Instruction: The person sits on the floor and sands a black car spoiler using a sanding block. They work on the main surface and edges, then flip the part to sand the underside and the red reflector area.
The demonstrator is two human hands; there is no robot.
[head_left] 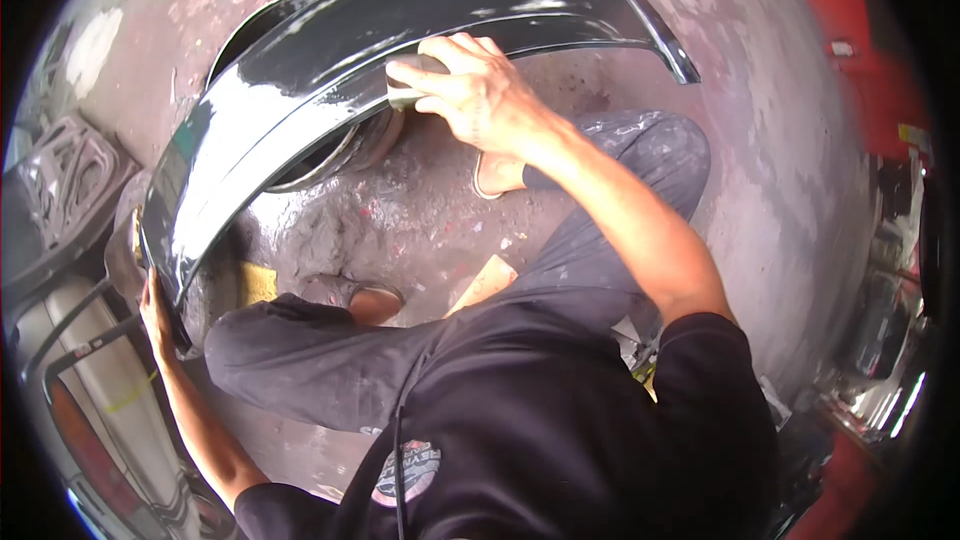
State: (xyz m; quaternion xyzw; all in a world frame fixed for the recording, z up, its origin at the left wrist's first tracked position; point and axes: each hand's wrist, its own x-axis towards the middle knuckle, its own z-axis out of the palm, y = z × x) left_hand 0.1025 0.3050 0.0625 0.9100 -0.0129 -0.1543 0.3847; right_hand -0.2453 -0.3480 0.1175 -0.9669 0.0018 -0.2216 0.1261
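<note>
A long, curved, glossy black car bumper (400,10) arcs across the far side, from the left up and over to the upper right. Its surface carries bright reflections. My right hand (475,90) presses a small greyish sanding block (405,90) against the bumper's near edge, around its middle. The fingers wrap over the block and partly hide it. At the far left, my left hand (154,315) grips the lower end of the bumper, its fingertips partly hidden by the edge.
Under the bumper stands a round, dark bucket-like support (335,162). Near my legs lie a yellow piece (258,283) and a tan strip (486,282) on the stained floor (790,140). Several car parts (70,180) crowd the left side. Red bodywork (840,40) stands at right.
</note>
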